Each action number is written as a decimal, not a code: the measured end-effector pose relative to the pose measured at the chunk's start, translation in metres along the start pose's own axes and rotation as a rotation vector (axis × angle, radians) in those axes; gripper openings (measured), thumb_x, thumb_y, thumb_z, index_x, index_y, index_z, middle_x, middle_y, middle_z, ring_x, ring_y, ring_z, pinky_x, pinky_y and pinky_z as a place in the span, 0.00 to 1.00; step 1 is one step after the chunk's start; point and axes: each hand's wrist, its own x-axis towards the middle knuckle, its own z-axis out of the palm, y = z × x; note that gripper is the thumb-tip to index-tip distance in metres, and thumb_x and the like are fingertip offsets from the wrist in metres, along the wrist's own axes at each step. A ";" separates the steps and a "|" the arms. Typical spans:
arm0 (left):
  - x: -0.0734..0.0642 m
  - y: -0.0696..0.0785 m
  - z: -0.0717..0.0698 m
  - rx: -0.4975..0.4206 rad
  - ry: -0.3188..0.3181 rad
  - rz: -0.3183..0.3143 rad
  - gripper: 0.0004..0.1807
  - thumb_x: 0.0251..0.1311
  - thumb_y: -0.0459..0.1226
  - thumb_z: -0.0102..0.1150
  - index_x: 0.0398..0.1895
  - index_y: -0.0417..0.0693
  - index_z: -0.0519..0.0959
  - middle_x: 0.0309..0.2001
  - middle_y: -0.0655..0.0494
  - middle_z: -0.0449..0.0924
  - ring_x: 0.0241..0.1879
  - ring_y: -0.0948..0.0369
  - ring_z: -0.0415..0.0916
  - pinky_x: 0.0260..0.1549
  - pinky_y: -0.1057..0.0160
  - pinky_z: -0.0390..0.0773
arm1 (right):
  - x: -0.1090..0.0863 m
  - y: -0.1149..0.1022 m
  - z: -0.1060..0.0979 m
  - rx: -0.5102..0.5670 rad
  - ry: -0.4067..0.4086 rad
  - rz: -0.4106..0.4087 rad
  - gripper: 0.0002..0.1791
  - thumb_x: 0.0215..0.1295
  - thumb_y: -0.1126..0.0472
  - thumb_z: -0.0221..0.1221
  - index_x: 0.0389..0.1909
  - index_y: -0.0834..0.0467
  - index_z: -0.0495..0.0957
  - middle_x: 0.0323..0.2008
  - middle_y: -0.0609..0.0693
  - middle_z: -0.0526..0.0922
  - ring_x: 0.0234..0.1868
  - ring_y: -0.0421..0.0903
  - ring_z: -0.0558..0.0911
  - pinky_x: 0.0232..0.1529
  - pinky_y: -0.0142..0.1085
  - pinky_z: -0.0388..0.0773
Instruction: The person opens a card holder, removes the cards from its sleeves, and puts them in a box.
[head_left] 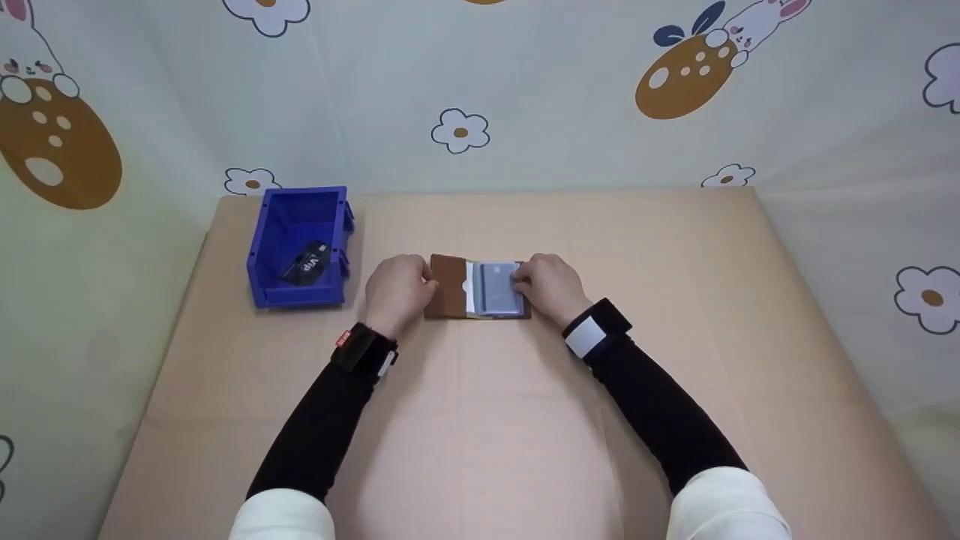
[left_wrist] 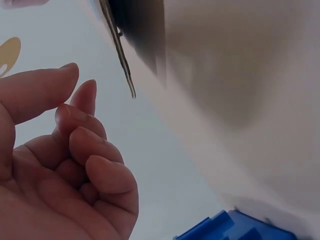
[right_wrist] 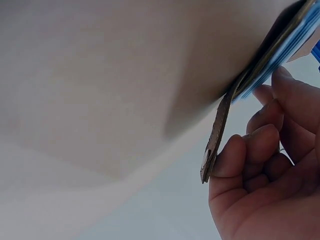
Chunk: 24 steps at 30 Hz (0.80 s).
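Observation:
A brown card holder [head_left: 448, 287] lies spread out on the table, its clear plastic card sleeves [head_left: 500, 288] facing up on the right half. My right hand [head_left: 553, 286] is at the right edge, thumb and index finger pinching the sleeves. In the right wrist view, the sleeves' bluish edges [right_wrist: 287, 52] meet the thumb, and a curled finger touches the brown strap [right_wrist: 216, 142]. Beside the left cover is my left hand [head_left: 399, 292]. The left wrist view shows its fingers [left_wrist: 111, 174] loosely curled around nothing, apart from the thin cover edge [left_wrist: 122, 57].
A blue plastic bin [head_left: 300, 298] stands on the table left of my left hand. Inside it leans a black card [head_left: 306, 264] marked VIP. Light patterned curtains [head_left: 555, 135] border the brown table [head_left: 465, 427] at the back and sides.

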 end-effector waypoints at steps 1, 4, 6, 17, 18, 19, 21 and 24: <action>0.000 0.001 0.002 0.007 -0.003 0.004 0.04 0.57 0.35 0.66 0.30 0.43 0.85 0.33 0.50 0.85 0.34 0.50 0.81 0.34 0.51 0.78 | 0.000 0.000 0.000 0.001 0.000 0.000 0.09 0.61 0.64 0.67 0.42 0.60 0.88 0.37 0.56 0.85 0.42 0.54 0.82 0.46 0.45 0.77; 0.001 0.001 0.007 0.036 -0.010 0.020 0.03 0.55 0.34 0.66 0.28 0.43 0.84 0.31 0.50 0.84 0.33 0.50 0.81 0.33 0.51 0.78 | 0.000 0.000 -0.001 0.002 0.001 0.000 0.09 0.61 0.64 0.67 0.42 0.60 0.88 0.37 0.56 0.85 0.41 0.54 0.82 0.45 0.45 0.77; 0.001 0.000 0.010 0.055 -0.016 0.032 0.03 0.54 0.33 0.66 0.26 0.43 0.84 0.29 0.50 0.84 0.32 0.51 0.80 0.31 0.51 0.78 | -0.001 -0.001 -0.001 -0.001 -0.002 0.003 0.09 0.61 0.64 0.68 0.42 0.60 0.88 0.37 0.56 0.84 0.42 0.53 0.82 0.45 0.45 0.77; 0.002 -0.003 0.019 0.136 -0.066 0.042 0.06 0.50 0.32 0.64 0.18 0.45 0.83 0.25 0.50 0.82 0.29 0.51 0.79 0.25 0.51 0.76 | 0.001 -0.003 -0.001 -0.016 -0.037 0.047 0.10 0.62 0.62 0.67 0.44 0.59 0.87 0.39 0.55 0.84 0.45 0.53 0.81 0.47 0.44 0.77; 0.003 -0.004 0.020 0.148 -0.070 0.043 0.07 0.50 0.32 0.63 0.17 0.45 0.82 0.25 0.50 0.82 0.28 0.51 0.78 0.25 0.51 0.76 | 0.001 -0.003 -0.001 -0.017 -0.040 0.050 0.10 0.62 0.62 0.67 0.44 0.59 0.87 0.39 0.55 0.84 0.45 0.53 0.81 0.47 0.44 0.76; 0.003 -0.004 0.021 0.158 -0.072 0.045 0.08 0.50 0.32 0.63 0.16 0.45 0.81 0.24 0.50 0.81 0.28 0.51 0.78 0.25 0.50 0.76 | 0.001 -0.003 -0.001 -0.017 -0.041 0.052 0.10 0.62 0.62 0.67 0.44 0.59 0.87 0.39 0.55 0.84 0.45 0.53 0.81 0.48 0.44 0.76; 0.003 -0.005 0.022 0.176 -0.072 0.053 0.09 0.49 0.32 0.63 0.14 0.46 0.79 0.24 0.50 0.80 0.27 0.51 0.77 0.23 0.50 0.76 | 0.001 -0.003 -0.001 -0.015 -0.041 0.053 0.10 0.62 0.63 0.67 0.44 0.59 0.87 0.39 0.55 0.84 0.45 0.53 0.81 0.48 0.44 0.76; 0.003 -0.005 0.023 0.186 -0.061 0.066 0.10 0.48 0.31 0.62 0.13 0.46 0.77 0.23 0.49 0.79 0.27 0.51 0.77 0.22 0.49 0.76 | 0.001 -0.004 -0.001 -0.008 -0.034 0.047 0.10 0.62 0.63 0.67 0.44 0.60 0.87 0.39 0.55 0.84 0.45 0.53 0.82 0.48 0.45 0.76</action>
